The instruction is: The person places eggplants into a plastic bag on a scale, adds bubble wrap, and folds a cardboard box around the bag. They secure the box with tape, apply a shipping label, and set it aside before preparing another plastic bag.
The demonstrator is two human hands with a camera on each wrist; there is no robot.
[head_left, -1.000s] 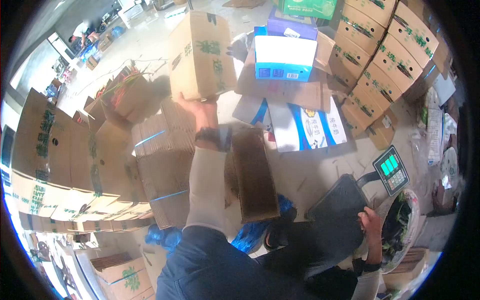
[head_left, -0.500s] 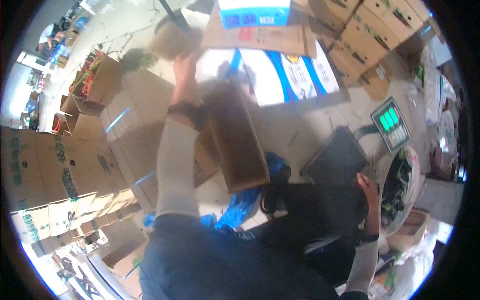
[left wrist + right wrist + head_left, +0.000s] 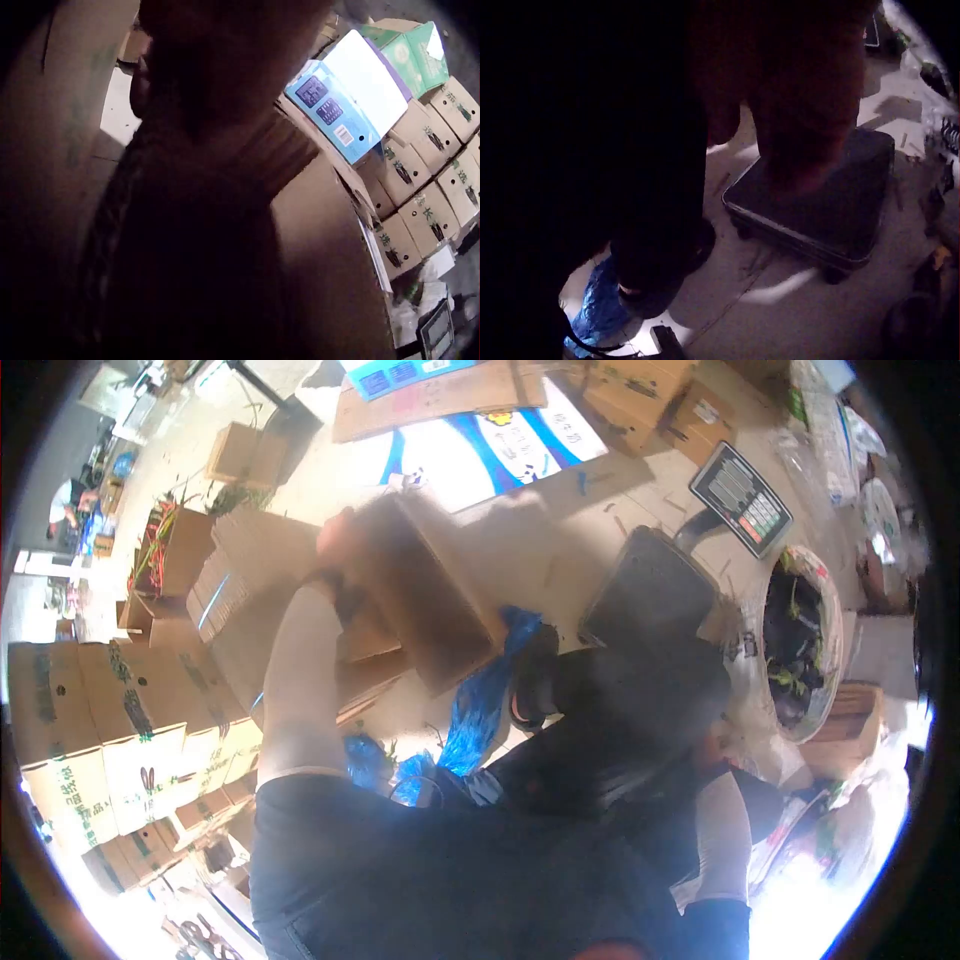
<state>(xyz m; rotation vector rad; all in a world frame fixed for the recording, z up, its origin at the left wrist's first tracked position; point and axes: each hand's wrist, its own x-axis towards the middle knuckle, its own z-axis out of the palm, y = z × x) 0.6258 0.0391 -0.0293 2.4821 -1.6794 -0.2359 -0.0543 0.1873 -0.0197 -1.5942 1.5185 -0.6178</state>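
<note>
At the upper end of a brown cardboard box (image 3: 430,590), my left hand (image 3: 338,540) grips its edge; the fingertips are hidden in the head view. The left wrist view shows this hand (image 3: 217,67) very dark, with cardboard walls around it. My right hand (image 3: 712,745) is beside the dark-clothed knee, mostly hidden. In the right wrist view its fingers (image 3: 799,150) hang loosely with nothing seen in them, in front of the black scale platform (image 3: 817,199). The scale's display (image 3: 741,498) stands beyond the platform.
Bundled flat cardboard (image 3: 250,565) and stacked cartons (image 3: 130,690) lie left. A small carton (image 3: 232,452) stands on the floor farther off. Blue plastic (image 3: 478,705) lies near the foot; a basket of dark vegetables (image 3: 797,630) is right. Printed sheets (image 3: 500,455) lie ahead.
My left hand has let go of the printed carton it held and moved back to the brown box. The right hand has left the platform's near edge. The head view has shifted.
</note>
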